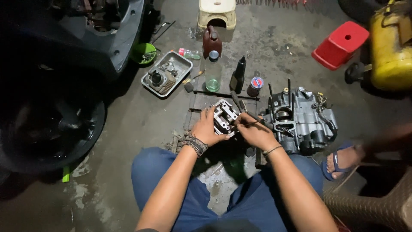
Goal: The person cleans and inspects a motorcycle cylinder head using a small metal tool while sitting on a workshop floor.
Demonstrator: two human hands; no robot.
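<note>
Grey metal cylinder head [225, 116], left hand [206, 129] gripping it, right hand [253, 133] pinching thin tool [246, 123]

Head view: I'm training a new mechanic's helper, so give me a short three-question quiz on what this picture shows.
1. True or false: the left hand steadies the metal engine part on the floor.
2. What does the right hand hold against that part? A) a thin dark tool B) a hammer C) a rag
3. Which side of the engine block is the metal tray of small parts on, as the camera sees it?

Key:
1. True.
2. A; its exact kind is too small to tell.
3. The left, up beside the clear bottle.
</note>
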